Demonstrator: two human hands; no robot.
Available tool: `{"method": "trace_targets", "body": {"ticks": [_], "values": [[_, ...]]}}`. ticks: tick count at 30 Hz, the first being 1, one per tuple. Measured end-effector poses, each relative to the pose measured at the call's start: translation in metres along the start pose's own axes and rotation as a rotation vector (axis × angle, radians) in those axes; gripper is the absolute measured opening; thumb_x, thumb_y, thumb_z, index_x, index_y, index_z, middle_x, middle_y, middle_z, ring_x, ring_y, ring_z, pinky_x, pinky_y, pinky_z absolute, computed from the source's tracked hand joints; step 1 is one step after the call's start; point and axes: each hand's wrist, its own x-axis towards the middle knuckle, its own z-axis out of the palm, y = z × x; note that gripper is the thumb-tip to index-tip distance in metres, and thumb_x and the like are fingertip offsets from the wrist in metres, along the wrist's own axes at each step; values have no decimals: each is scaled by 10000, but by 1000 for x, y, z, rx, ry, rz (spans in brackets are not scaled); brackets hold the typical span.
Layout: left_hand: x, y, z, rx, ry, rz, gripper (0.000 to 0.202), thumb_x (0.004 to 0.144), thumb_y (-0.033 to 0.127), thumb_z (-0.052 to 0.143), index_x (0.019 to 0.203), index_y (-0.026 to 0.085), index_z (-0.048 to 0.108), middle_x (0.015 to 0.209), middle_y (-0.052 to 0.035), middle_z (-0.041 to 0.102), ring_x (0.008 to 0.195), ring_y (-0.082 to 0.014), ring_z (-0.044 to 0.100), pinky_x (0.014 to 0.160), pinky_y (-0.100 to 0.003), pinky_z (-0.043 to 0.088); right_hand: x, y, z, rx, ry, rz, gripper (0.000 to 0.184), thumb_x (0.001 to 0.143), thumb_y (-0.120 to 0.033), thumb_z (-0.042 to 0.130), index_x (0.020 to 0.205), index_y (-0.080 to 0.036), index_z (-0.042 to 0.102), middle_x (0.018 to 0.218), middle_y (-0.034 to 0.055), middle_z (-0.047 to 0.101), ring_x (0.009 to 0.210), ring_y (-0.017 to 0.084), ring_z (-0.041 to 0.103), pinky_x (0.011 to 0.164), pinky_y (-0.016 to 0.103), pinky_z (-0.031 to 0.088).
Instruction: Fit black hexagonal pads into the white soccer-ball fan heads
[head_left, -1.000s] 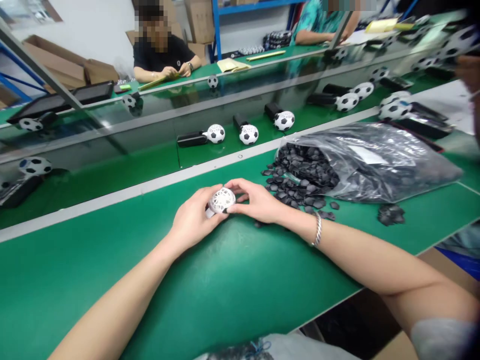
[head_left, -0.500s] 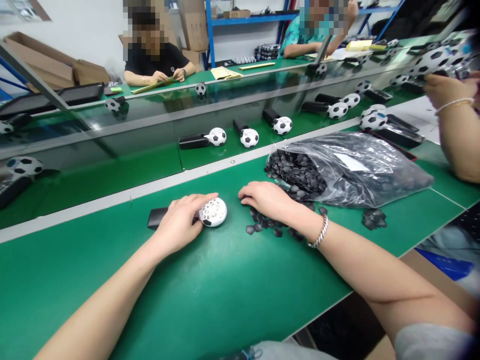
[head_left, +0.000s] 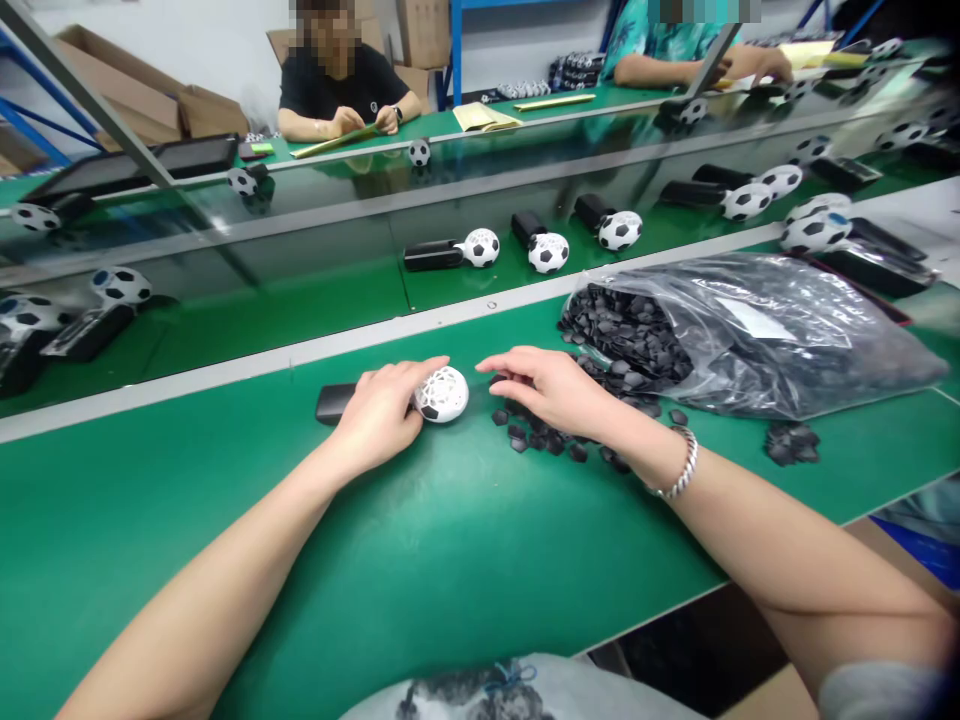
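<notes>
My left hand (head_left: 382, 408) is closed around a handheld fan with a football-shaped head (head_left: 448, 396), which lies on the green bench. Its white slotted face points up, one black patch shows near its lower edge, and its black handle (head_left: 334, 403) sticks out left of the hand. To the right, my right hand (head_left: 544, 385) hovers over a scatter of small black pentagon pieces (head_left: 551, 442). Its thumb and forefinger are bent towards each other with a dark piece, apparently a pentagon, between the tips.
A clear plastic bag (head_left: 810, 340) spills black pentagon pieces behind my right hand. A small heap (head_left: 792, 442) lies farther right. Football-headed fans (head_left: 480, 248) rest on the lower green strip beyond the pale ledge (head_left: 360, 345). Two people (head_left: 341, 85) work across the line.
The view has shifted, so the bench appears a little higher. My right hand has come slightly closer to the fan, its fingers lifted from the pieces. My left hand keeps its hold.
</notes>
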Motion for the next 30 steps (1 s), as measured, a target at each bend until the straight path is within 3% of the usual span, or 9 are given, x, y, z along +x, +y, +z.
{"method": "trace_targets", "body": {"ticks": [8, 14, 20, 26, 30], "values": [[-3, 1, 1, -19, 17, 13, 688, 684, -5, 406, 1282, 333, 369, 1208, 22, 493, 1079, -236, 451, 887, -412, 366, -8, -10, 6, 191, 49, 14, 43, 816, -134, 547, 827, -170, 567, 818, 10, 609, 745, 135, 564, 657, 235, 436], [-4, -4, 5, -1, 63, 103, 675, 686, -29, 357, 1254, 333, 413, 1216, 43, 491, 1095, -204, 443, 991, -425, 281, -7, -13, 12, 216, 54, -32, 153, 844, -153, 510, 956, -180, 611, 859, 23, 594, 761, 134, 561, 704, 254, 460], [-3, -5, 4, -15, 46, 109, 668, 693, -14, 353, 1268, 323, 403, 1225, 31, 486, 1104, -211, 435, 997, -432, 282, -10, -18, 17, 334, -70, 105, 110, 878, -249, 479, 894, -177, 561, 762, -5, 573, 473, 75, 485, 414, 181, 402], [-3, -6, 3, -12, 21, 103, 683, 688, -21, 361, 1281, 317, 385, 1234, 19, 477, 1119, -214, 421, 1021, -453, 254, -9, -21, 14, 257, -71, 37, 161, 889, -185, 437, 1018, -162, 530, 920, 38, 578, 519, 72, 498, 440, 184, 408], [-5, -6, -1, -44, -33, 134, 673, 731, 67, 535, 1314, 329, 324, 1247, 6, 458, 1136, -242, 396, 1053, -493, 210, -9, -19, 14, 223, -11, -33, 101, 874, -212, 504, 881, -172, 597, 829, 10, 593, 597, 94, 539, 545, 201, 436]]}}
